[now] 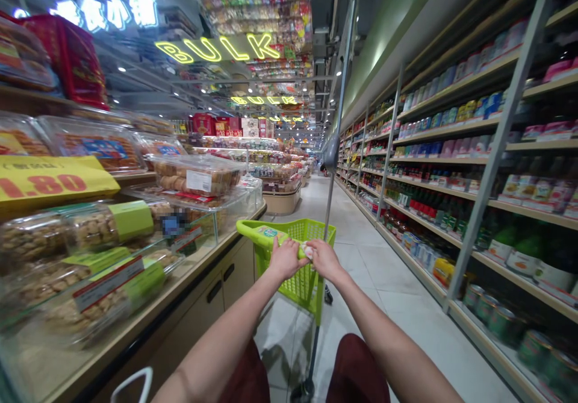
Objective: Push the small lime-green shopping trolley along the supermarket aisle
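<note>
A small lime-green shopping cart point(298, 288) stands in front of me in the aisle, its basket perforated. My left hand point(286, 259) is closed over the cart's green handle point(253, 231), beside a printed label. Close to it, my right hand point(323, 258) is closed at the handle's right end. A small white thing point(307, 250) shows between the two hands; I cannot make out what it is. A thin grey pole point(342, 78) rises by the cart's right side, carrying a dark rounded piece partway up.
On the left, a counter point(239, 228) holds clear boxes of baked snacks point(198, 177) and a yellow price sign point(54, 180). Shelves of cans and bottles point(451, 168) line the right. A tiled floor point(361, 264) runs ahead between them, past more bulk displays point(280, 195).
</note>
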Available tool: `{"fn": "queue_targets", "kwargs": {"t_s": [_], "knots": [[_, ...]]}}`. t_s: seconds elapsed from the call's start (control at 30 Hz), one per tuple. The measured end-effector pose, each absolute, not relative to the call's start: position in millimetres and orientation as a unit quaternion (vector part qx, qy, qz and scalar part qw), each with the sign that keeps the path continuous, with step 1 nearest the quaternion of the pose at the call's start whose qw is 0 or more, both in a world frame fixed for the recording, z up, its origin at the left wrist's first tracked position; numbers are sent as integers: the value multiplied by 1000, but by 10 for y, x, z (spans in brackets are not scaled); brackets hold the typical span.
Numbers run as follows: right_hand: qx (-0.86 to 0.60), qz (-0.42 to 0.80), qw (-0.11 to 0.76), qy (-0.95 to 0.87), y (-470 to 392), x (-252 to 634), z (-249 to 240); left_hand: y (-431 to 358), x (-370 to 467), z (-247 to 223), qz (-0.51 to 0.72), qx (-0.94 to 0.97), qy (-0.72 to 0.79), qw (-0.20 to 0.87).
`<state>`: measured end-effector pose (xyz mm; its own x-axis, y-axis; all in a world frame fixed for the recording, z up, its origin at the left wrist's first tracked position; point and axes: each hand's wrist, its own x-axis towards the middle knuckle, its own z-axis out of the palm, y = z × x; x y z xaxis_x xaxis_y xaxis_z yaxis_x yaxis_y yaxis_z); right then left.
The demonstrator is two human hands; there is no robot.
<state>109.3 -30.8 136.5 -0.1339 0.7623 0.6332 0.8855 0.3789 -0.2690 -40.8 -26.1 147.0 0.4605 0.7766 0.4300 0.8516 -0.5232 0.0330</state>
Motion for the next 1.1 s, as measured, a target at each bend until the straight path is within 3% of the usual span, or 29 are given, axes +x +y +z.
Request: {"fn": "queue_targets", "kwargs": {"t_s": [0.47,0.87,1.1], "knots": [[-668,-44,325,-669,-405,1659,1498,-187,-460,1402,-217,-833,-504,76],[-673,-69,294,-675,-553,1771,1509,-168,-516,1448,-231,-807,-540,61],[-631,-67,324,-702,-561,1400,1526,-181,-517,1368,-238,-787,-563,84]]}}
